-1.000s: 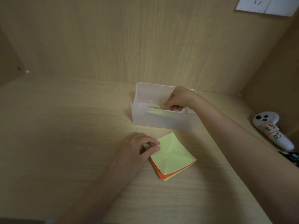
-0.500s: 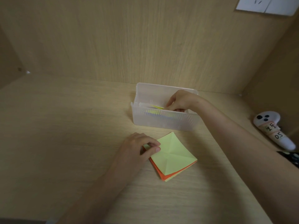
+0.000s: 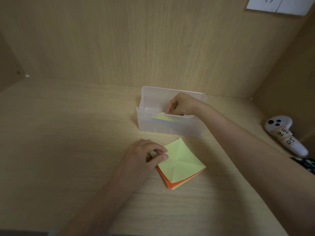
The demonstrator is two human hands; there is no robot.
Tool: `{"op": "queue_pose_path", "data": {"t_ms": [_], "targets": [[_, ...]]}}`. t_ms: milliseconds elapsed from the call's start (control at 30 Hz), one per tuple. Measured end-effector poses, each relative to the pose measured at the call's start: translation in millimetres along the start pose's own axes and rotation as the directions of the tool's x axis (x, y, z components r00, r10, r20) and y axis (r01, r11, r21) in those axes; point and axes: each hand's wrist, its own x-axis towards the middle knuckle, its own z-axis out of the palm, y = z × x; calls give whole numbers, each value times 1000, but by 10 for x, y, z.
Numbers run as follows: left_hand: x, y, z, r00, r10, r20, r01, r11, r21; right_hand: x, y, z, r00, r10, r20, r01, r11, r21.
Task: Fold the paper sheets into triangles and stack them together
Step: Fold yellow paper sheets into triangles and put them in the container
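Observation:
A small stack of square paper sheets (image 3: 179,165) lies on the desk, a creased pale yellow sheet on top and orange beneath. My left hand (image 3: 146,155) rests on its left corner, thumb and fingers pinching that corner. Behind it stands a translucent plastic box (image 3: 170,127) holding more coloured sheets (image 3: 162,118). My right hand (image 3: 181,104) reaches into the box from the right, fingers curled down onto the yellow top sheet; whether it grips the sheet is hidden by the box wall.
The wooden desk (image 3: 68,150) is walled by wood panels behind and at the right. A white controller (image 3: 286,135) with a handwritten label lies at the right edge. A white wall socket (image 3: 276,5) sits at top right.
My right hand has shifted slightly lower and further left inside the box. My left hand and the paper stack have stayed in place.

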Motion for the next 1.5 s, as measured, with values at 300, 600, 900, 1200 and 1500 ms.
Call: {"op": "queue_pose_path", "data": {"t_ms": [300,600,900,1200,1500], "targets": [[-5,11,-14,1000,-6,8,6,1000,-3,66,2,18,993,68,93,-52,984,-172],[57,50,-72,987,74,-140,-70,997,40,177,-31,84,979,193,-70,-205,912,-355],[103,72,-98,977,109,-181,-100,993,59,171,-30,83,975,222,-10,-206,889,-409],[124,99,-132,960,136,-246,-132,991,31,100,-37,47,986,152,71,-118,928,-352],[360,341,-335,924,123,-361,-129,992,10,-51,41,-98,999,17,33,-24,968,250]]}}
